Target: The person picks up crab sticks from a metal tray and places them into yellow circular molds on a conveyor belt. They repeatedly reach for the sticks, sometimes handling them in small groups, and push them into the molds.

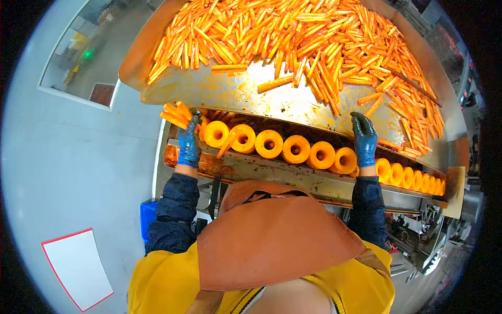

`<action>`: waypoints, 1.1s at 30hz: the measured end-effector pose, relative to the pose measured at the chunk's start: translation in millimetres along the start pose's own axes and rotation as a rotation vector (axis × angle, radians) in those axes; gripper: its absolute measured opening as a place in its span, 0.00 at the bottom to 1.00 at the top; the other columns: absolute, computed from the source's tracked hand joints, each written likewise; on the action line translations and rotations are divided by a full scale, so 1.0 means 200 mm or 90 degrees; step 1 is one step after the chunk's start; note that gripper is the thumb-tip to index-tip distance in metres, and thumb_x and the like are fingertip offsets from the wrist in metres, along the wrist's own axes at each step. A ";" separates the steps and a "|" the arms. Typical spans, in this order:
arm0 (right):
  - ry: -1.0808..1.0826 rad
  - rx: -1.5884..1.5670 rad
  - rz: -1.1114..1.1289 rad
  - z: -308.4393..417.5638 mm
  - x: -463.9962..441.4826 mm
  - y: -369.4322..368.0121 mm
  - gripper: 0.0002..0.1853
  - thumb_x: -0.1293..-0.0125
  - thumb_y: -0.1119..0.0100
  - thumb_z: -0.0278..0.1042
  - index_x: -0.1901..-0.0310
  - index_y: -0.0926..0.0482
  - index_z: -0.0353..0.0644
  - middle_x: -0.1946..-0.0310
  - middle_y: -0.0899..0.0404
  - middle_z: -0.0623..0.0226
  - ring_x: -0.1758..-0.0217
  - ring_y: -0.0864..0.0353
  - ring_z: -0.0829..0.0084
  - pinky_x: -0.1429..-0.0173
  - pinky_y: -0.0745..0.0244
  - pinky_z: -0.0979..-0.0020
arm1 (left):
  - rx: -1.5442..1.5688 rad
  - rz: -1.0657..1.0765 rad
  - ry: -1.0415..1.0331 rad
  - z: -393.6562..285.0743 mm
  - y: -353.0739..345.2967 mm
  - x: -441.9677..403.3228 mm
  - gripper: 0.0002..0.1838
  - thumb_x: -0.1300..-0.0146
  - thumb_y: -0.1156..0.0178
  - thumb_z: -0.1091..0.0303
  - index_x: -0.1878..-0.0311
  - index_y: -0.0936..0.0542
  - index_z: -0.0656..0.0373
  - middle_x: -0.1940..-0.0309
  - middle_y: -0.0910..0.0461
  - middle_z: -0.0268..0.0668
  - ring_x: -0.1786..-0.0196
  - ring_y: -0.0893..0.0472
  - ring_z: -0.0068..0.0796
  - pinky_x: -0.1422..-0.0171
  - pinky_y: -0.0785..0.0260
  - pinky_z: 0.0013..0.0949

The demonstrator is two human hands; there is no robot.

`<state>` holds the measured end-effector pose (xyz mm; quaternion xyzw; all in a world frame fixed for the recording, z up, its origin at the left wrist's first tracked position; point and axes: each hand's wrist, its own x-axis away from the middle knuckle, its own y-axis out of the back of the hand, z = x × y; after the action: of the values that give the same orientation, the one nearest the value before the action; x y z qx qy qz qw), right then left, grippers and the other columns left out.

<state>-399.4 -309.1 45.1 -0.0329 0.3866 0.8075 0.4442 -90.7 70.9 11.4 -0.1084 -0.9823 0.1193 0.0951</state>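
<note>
While left fingers (195, 119) clasp orange sticks (175, 114) | right fingers (360, 121): can't tell | smeared metal tray (191, 86) | pale wall (83, 172)

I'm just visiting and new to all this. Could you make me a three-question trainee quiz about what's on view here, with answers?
1. Multiple choice: what does the left hand hold?
a) a knife
b) a few orange sticks
c) a folded cloth

2. True or false: the big pile of loose sticks lies between the row of orange rings and the person's chest.

3. Fill in the colour: the right hand wears a ____ glove.

Key: 1 b; 2 false, the pile lies beyond the rings; 3 blue.
</note>
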 end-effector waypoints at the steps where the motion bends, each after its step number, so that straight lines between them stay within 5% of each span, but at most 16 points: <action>1: -0.035 -0.032 0.001 -0.02 -0.01 -0.02 0.09 0.35 0.45 0.29 0.56 0.19 0.40 0.59 0.18 0.60 0.56 0.19 0.67 0.50 0.27 0.69 | 0.001 -0.002 0.000 0.03 0.04 -0.03 0.16 0.41 0.39 0.69 0.49 0.24 0.59 0.56 0.21 0.33 0.54 0.22 0.27 0.49 0.30 0.29; 9: -0.036 0.149 0.004 -0.12 -0.02 -0.10 0.10 0.37 0.40 0.38 0.57 0.18 0.44 0.59 0.19 0.60 0.59 0.18 0.65 0.52 0.25 0.67 | -0.094 0.215 0.065 0.06 -0.07 0.13 0.16 0.42 0.42 0.73 0.49 0.24 0.62 0.55 0.21 0.35 0.53 0.22 0.28 0.47 0.29 0.29; 13: -0.032 0.083 -0.032 -0.14 -0.01 -0.11 0.09 0.37 0.41 0.34 0.58 0.18 0.43 0.60 0.18 0.60 0.59 0.18 0.65 0.53 0.25 0.68 | -0.136 0.181 -0.003 0.04 -0.11 0.15 0.16 0.40 0.41 0.72 0.48 0.24 0.63 0.54 0.21 0.35 0.51 0.22 0.27 0.46 0.28 0.30; 17: 0.004 -0.067 -0.034 0.09 0.03 -0.09 0.07 0.38 0.41 0.27 0.59 0.18 0.41 0.62 0.18 0.60 0.60 0.19 0.68 0.53 0.25 0.70 | -0.143 0.100 0.015 -0.08 -0.05 0.16 0.13 0.38 0.41 0.70 0.50 0.24 0.60 0.64 0.20 0.32 0.64 0.21 0.21 0.59 0.26 0.25; 19: 0.013 -0.256 0.078 0.21 0.11 -0.17 0.06 0.39 0.39 0.26 0.60 0.17 0.41 0.64 0.18 0.62 0.62 0.19 0.71 0.58 0.25 0.71 | -0.461 0.149 0.045 -0.12 0.10 0.13 0.14 0.39 0.39 0.69 0.51 0.23 0.62 0.65 0.20 0.31 0.64 0.22 0.17 0.58 0.27 0.23; 20: 0.065 -0.161 0.172 0.29 0.15 -0.17 0.08 0.42 0.38 0.27 0.60 0.17 0.44 0.64 0.18 0.61 0.62 0.18 0.67 0.59 0.23 0.69 | -0.499 0.153 0.070 -0.16 0.13 0.15 0.17 0.40 0.38 0.65 0.49 0.23 0.61 0.62 0.18 0.38 0.61 0.18 0.29 0.56 0.25 0.30; 21: 0.180 -0.121 0.199 0.34 0.15 -0.21 0.08 0.43 0.37 0.29 0.61 0.17 0.45 0.63 0.18 0.60 0.61 0.18 0.61 0.59 0.23 0.66 | -0.501 0.153 0.069 -0.16 0.20 0.14 0.17 0.40 0.38 0.65 0.49 0.23 0.61 0.62 0.18 0.38 0.61 0.18 0.29 0.56 0.25 0.30; 24: 0.179 -0.139 0.269 0.44 0.16 -0.27 0.08 0.43 0.37 0.31 0.60 0.18 0.46 0.62 0.19 0.59 0.62 0.19 0.59 0.58 0.23 0.64 | -0.903 0.315 -0.116 -0.24 0.24 0.14 0.23 0.43 0.37 0.62 0.47 0.25 0.63 0.56 0.21 0.55 0.51 0.23 0.55 0.49 0.29 0.45; 27: 0.212 -0.136 0.283 0.44 0.13 -0.30 0.08 0.43 0.38 0.30 0.60 0.19 0.45 0.63 0.19 0.59 0.63 0.19 0.59 0.58 0.23 0.63 | -0.867 0.365 -0.163 -0.26 0.14 0.13 0.23 0.43 0.37 0.62 0.46 0.25 0.62 0.55 0.21 0.55 0.51 0.22 0.53 0.48 0.29 0.44; 31: 0.240 -0.083 0.258 0.42 0.07 -0.23 0.09 0.42 0.40 0.28 0.59 0.19 0.41 0.63 0.19 0.60 0.61 0.20 0.59 0.58 0.23 0.63 | -0.884 0.195 -0.002 -0.24 0.12 0.04 0.22 0.46 0.36 0.58 0.48 0.22 0.56 0.56 0.20 0.50 0.56 0.21 0.52 0.52 0.27 0.45; 32: 0.229 -0.078 0.249 0.41 0.06 -0.22 0.09 0.42 0.40 0.27 0.59 0.19 0.41 0.62 0.19 0.60 0.61 0.20 0.59 0.57 0.23 0.64 | -0.932 0.238 -0.156 -0.26 0.16 0.03 0.19 0.46 0.37 0.58 0.52 0.20 0.55 0.60 0.19 0.48 0.60 0.19 0.50 0.56 0.26 0.47; 33: 0.217 -0.072 0.239 0.40 0.06 -0.20 0.09 0.42 0.40 0.27 0.59 0.19 0.41 0.62 0.19 0.60 0.60 0.20 0.60 0.57 0.24 0.64 | -0.930 0.239 -0.154 -0.28 0.20 0.01 0.19 0.46 0.37 0.58 0.52 0.20 0.55 0.60 0.19 0.48 0.60 0.19 0.50 0.56 0.26 0.47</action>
<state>-354.2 -236.6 71.9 -0.1211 0.4092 0.8791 0.2121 -72.5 120.6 54.8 -0.2951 -0.7803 -0.5357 -0.1308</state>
